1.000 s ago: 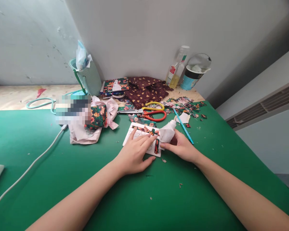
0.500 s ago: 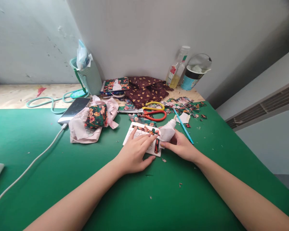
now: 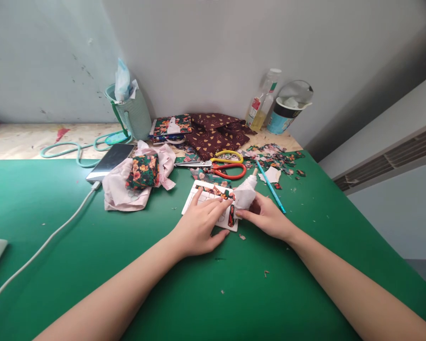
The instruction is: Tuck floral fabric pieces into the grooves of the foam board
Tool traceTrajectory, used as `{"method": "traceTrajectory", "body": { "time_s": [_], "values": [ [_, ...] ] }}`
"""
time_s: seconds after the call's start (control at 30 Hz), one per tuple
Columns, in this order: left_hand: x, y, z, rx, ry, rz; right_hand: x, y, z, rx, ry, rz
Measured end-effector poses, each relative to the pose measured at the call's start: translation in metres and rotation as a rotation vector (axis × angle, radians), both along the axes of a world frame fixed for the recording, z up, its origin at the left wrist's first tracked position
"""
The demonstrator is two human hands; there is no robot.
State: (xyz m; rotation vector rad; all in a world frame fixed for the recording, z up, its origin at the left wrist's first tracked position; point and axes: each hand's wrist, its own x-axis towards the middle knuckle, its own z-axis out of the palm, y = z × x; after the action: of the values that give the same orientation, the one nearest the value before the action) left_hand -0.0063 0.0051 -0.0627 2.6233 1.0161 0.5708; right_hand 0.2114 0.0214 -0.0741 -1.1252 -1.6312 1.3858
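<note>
A small white board with drawn outlines lies on the green table top, with dark floral fabric strips along its top and right side. Across it rests my left hand, open, fingers spread and palm down, covering much of the middle. At the board's right edge my right hand is closed around a white bottle that looks wrapped in tissue. Its narrow, tan-tipped end points up and slightly right; my fingers hide the lower part. Scissors with one yellow and one red handle lie just behind the board.
A blue pencil-like stick lies right of my right hand, near fabric scraps. Pink cloth and a charging phone are on the left. Behind stand a green basket, a glass bottle and a paper cup.
The white bottle in my right hand has shifted slightly left and stands a little more upright. My left hand stays in place on the board.
</note>
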Motion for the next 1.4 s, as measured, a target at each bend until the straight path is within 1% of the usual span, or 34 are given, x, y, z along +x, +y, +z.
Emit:
{"method": "traceTrajectory", "body": {
  "time_s": [0.3, 0.7, 1.13, 1.2, 1.33, 1.4],
  "values": [
    [-0.0002, 0.0001, -0.0017, 0.0, -0.029, 0.0, -0.0019, -0.0003, 0.0039, -0.004, 0.014, 0.019],
    [-0.0007, 0.0008, -0.001, -0.005, -0.008, -0.004, 0.0013, 0.0034, -0.001, -0.037, 0.022, -0.016],
    [-0.0005, 0.0004, -0.001, 0.0, 0.006, -0.002, -0.0004, 0.0013, -0.0014, 0.002, -0.01, -0.013],
    [-0.0004, 0.0006, -0.0011, -0.001, 0.01, -0.002, -0.0002, 0.0027, -0.0016, -0.001, 0.017, -0.037],
    [-0.0007, 0.0005, -0.0017, -0.004, 0.009, 0.003, 0.0013, 0.0068, -0.0028, 0.014, 0.065, -0.152],
    [-0.0009, 0.0004, -0.0025, -0.005, 0.001, 0.004, 0.0019, 0.008, -0.0037, 0.012, 0.074, -0.171]
  ]
}}
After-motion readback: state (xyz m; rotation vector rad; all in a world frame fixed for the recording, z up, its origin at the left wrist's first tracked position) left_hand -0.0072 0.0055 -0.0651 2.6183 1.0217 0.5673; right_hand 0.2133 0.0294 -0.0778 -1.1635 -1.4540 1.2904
